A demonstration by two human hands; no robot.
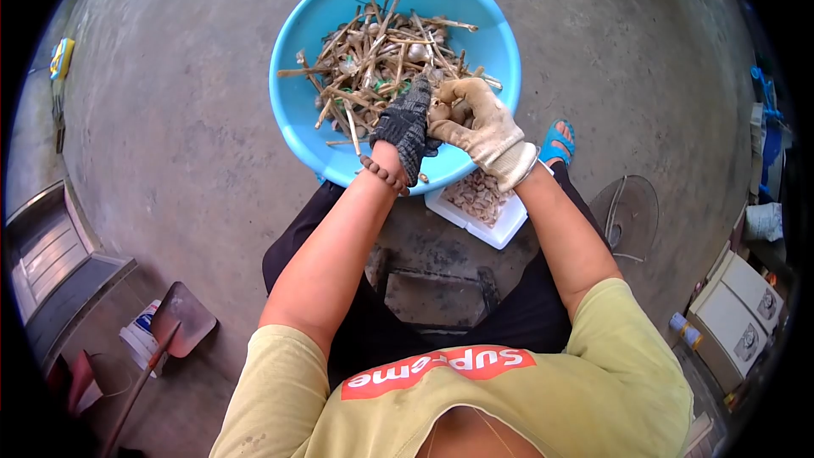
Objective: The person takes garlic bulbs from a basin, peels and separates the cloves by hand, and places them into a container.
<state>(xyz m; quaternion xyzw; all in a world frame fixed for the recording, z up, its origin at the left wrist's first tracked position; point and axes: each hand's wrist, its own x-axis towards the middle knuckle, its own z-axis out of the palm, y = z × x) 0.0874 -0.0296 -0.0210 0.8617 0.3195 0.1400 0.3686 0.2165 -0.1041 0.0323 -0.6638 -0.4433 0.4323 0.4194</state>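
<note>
Over the near side of a light-blue basin [297, 131], my two gloved hands meet. My left hand [407, 120], in a dark grey knit glove, has its fingers pressed together; what they grip is hidden. My right hand [485, 129], in a soiled off-white glove, curls around brownish garlic [459, 112]. Dry garlic bulbs with long stalks [373, 55] are heaped in the basin beneath and beyond both hands. Below my right wrist sits a white foam box [500, 233], partly under the basin rim, holding many small garlic cloves [476, 197].
A low dark stool frame [432, 276] stands between my legs. A round mesh fan cover [626, 216] lies at right. To the left are a shovel [182, 320] and a white bucket [140, 335]. Pale cabinets [738, 318] line the right edge.
</note>
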